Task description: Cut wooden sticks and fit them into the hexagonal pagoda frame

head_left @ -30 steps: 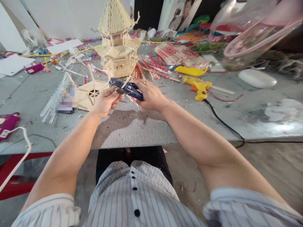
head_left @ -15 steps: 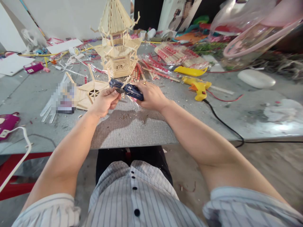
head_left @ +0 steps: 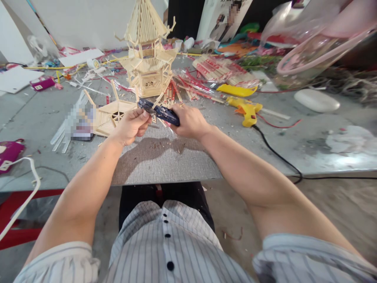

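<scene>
In front of me, my right hand (head_left: 188, 120) is wrapped round the handle end of a dark blue pliers-like cutter (head_left: 167, 114). Its head points left, towards my left hand (head_left: 134, 125). My left thumb and fingers are pinched together at the head, on a thin wooden stick (head_left: 159, 99) that slants up across the tool; its lower end is hidden by my fingers. Behind my left hand lies a hexagonal stick base (head_left: 103, 118) with upright posts. Beyond it stands a pagoda model (head_left: 150, 65) of wooden sticks with a pointed roof.
A yellow hot glue gun (head_left: 249, 112) lies to the right, its black cord running over the table edge. Behind it are a yellow-handled tool (head_left: 237, 90) and packets of chopsticks (head_left: 215, 68). A white computer mouse-shaped object (head_left: 316, 100) sits farther right. Clear sticks (head_left: 63, 135) lie left.
Both hands and the blue cutter stay almost in place. The wooden stick's visible end has shifted slightly up and right. The whole view has moved slightly.
</scene>
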Demonstrator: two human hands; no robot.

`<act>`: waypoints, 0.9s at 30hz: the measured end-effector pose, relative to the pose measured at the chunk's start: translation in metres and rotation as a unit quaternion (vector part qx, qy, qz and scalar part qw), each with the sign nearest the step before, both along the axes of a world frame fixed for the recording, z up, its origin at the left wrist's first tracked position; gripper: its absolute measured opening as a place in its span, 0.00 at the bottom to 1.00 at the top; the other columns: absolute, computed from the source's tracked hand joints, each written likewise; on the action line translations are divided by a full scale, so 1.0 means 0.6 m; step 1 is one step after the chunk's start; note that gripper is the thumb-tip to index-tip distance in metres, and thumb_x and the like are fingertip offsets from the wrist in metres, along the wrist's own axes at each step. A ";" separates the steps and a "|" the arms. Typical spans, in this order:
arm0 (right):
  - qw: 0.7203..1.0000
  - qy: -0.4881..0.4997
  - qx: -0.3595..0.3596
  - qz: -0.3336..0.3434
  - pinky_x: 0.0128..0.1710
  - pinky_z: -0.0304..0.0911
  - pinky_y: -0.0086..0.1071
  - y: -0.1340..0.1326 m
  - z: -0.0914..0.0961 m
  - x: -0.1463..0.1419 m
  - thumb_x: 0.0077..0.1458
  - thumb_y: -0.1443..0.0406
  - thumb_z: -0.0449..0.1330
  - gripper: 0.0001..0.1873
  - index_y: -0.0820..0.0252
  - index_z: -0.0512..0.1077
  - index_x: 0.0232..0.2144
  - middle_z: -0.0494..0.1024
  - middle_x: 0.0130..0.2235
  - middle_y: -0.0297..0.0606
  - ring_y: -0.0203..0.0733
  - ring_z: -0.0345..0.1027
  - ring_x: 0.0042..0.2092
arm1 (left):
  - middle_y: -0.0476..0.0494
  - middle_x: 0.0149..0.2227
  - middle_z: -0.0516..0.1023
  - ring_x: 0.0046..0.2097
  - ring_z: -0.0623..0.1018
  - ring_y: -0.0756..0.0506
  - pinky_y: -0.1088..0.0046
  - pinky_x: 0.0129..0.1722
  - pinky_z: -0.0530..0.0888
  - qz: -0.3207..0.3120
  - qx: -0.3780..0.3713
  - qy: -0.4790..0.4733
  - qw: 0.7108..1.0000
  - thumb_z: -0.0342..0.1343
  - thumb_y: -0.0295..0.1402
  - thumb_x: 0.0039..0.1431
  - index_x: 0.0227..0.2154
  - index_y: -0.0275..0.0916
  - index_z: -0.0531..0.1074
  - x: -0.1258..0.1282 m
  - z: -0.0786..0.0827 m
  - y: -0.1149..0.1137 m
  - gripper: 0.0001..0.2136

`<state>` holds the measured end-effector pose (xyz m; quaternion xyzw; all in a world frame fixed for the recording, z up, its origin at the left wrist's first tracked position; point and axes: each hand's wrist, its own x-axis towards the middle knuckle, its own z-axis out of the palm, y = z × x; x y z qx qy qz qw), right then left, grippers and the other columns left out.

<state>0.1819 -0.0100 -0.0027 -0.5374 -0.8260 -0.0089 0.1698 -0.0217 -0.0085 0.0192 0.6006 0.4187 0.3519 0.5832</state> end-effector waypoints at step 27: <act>0.965 -0.021 -0.257 -0.044 0.35 0.60 0.33 -0.015 0.079 -0.023 0.51 0.66 0.56 0.15 0.62 0.72 0.42 0.78 0.38 0.47 0.47 0.71 0.38 | 0.58 0.16 0.50 0.17 0.52 0.55 0.77 0.20 0.52 0.120 0.128 0.140 0.975 0.42 0.39 0.65 0.26 0.40 0.60 0.018 -0.043 0.020 0.13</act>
